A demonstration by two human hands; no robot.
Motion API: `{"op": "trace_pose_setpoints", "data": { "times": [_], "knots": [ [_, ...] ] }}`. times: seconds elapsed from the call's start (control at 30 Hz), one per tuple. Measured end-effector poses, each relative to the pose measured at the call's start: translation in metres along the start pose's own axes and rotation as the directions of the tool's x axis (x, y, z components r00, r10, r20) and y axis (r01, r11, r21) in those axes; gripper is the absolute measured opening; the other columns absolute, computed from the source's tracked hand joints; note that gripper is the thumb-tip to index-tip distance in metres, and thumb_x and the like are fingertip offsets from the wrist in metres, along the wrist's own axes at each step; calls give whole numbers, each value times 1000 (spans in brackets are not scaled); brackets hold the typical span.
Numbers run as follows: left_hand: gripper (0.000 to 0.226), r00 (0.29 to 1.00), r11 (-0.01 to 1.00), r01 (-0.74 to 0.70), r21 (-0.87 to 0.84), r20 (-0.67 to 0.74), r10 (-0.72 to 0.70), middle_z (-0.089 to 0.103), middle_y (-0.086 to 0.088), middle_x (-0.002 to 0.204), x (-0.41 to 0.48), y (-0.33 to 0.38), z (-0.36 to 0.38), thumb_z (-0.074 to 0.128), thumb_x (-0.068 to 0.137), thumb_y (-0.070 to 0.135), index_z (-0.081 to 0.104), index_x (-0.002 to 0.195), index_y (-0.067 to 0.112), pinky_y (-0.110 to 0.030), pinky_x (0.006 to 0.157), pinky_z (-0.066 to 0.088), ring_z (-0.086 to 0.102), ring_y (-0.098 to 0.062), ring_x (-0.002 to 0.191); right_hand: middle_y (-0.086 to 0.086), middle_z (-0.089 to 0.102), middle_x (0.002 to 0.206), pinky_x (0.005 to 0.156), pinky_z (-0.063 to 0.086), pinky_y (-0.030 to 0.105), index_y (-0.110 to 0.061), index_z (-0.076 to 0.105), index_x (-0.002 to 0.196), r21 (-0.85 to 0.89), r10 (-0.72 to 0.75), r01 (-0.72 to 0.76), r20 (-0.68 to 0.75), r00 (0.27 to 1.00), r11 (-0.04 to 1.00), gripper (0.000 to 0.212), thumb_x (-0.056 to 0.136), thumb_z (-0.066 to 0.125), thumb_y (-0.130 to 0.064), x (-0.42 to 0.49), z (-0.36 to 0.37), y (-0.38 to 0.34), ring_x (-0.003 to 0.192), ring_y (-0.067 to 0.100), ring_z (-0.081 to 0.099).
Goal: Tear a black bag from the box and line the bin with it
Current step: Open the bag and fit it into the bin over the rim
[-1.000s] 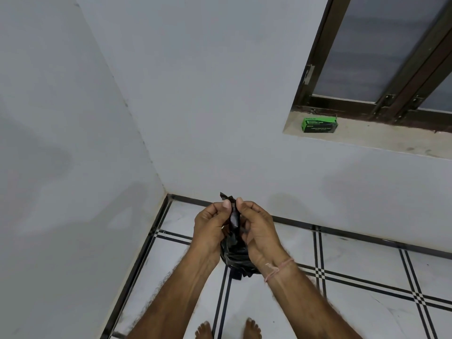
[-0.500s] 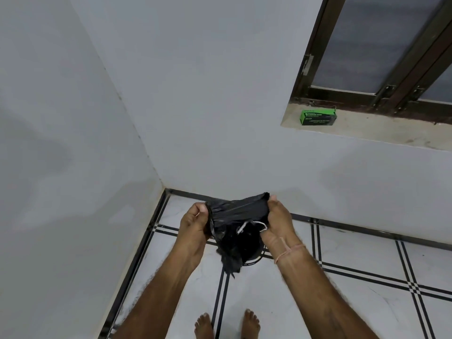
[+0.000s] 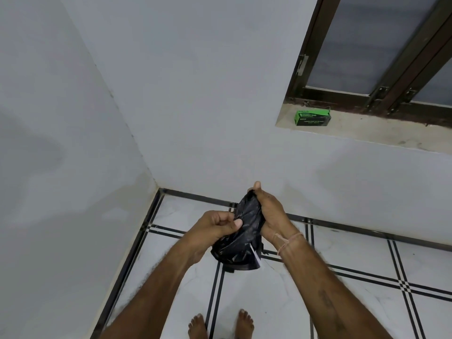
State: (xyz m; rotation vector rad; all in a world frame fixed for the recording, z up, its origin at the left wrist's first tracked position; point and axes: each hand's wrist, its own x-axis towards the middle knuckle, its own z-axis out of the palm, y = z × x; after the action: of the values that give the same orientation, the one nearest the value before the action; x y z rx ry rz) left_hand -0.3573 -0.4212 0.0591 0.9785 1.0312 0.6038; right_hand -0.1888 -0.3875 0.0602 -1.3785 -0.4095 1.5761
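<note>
Black plastic: the bag point(image 3: 241, 238) hangs crumpled, well below and left of the box point(image 3: 312, 118). My left hand point(image 3: 215, 227) pinches its side; my right hand point(image 3: 269, 211) grips its top edge, probably to part the mouth. The bin is out of view.

Black bag point(image 3: 241, 238): thin plastic film, glossy, heavily creased, with light catching on the folds.
Box point(image 3: 312, 118): printed card, green, low sheen.
Floor tiles point(image 3: 362, 311): white, faintly veined, polished and reflective, with black inlaid lines.
Walls point(image 3: 208, 94): 2, painted, matt, smooth with faint mottling.
Sill point(image 3: 381, 134): pale stone or cement, rough, stained.
Window frame point(image 3: 337, 95): dark brown, slight sheen; whether wood or metal cannot be told.
Panes point(image 3: 367, 40): frosted glass, dull.
Wrist thread point(image 3: 291, 239): thin pale cord, matt.
</note>
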Motion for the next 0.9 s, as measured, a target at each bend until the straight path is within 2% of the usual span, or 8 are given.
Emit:
{"op": "trace_pose_setpoints", "data": {
  "times": [0.1,0.17,0.23,0.3,0.43,0.53,0.8,0.9],
  "knots": [
    [28,992,984,4,-178,-121,-25,76,-21,96,6,-6,5,68,97,22,73,102,-6,-30,75,60,73,-25,83,4,69,66,81,56,39,-12,64,78,-14,16,-16,19,1000,1000,39,99,64,-45,4,5,-6,69,22,65],
    [25,975,972,-24,-232,-220,-29,75,-19,90,8,-4,11,71,95,23,71,95,-2,-29,69,59,72,-25,76,5,73,82,82,55,38,-14,66,87,-129,-147,144,-11,989,981,30,100,65,-41,13,1,1,82,25,68],
    [20,938,968,-58,-243,-346,-30,76,-19,85,10,-1,15,75,92,23,69,86,5,-28,62,57,71,-26,70,0,69,103,84,54,34,-24,64,99,-484,-439,355,-69,896,800,18,97,67,-42,12,-7,10,101,22,65],
    [19,902,960,-97,-261,-430,-26,76,-19,82,12,3,16,78,90,23,69,85,7,-28,57,56,72,-25,66,-4,68,104,82,50,30,-28,64,99,-586,-560,426,-59,826,690,20,94,70,-46,-1,-13,17,100,15,62],
    [25,911,947,-97,-306,-411,-40,74,-12,75,15,7,19,70,96,26,72,88,2,-31,62,60,71,-20,65,16,76,98,81,61,42,-8,71,102,-294,-185,243,211,960,924,43,83,80,-45,-23,0,24,90,21,72],
    [26,927,919,-74,-387,-366,-80,77,-17,91,19,2,18,66,98,24,75,99,0,-41,81,63,75,-23,82,15,75,92,79,60,42,-4,72,100,-238,-176,217,184,967,947,37,81,84,-33,-21,3,25,88,25,72],
    [32,932,829,-86,-553,-338,-129,80,-9,94,20,-2,18,72,83,32,71,103,6,-28,66,62,78,-19,83,15,73,81,59,59,30,-8,66,78,-45,-18,21,77,997,999,24,96,72,-23,-12,2,17,67,23,70],
    [32,924,792,-107,-601,-354,-144,79,-10,100,21,-8,9,70,82,36,66,99,9,-31,69,63,77,-21,87,14,77,93,66,64,39,-8,67,95,57,99,-99,11,995,993,21,100,65,-29,-6,-1,14,78,25,74]
  ]
}}
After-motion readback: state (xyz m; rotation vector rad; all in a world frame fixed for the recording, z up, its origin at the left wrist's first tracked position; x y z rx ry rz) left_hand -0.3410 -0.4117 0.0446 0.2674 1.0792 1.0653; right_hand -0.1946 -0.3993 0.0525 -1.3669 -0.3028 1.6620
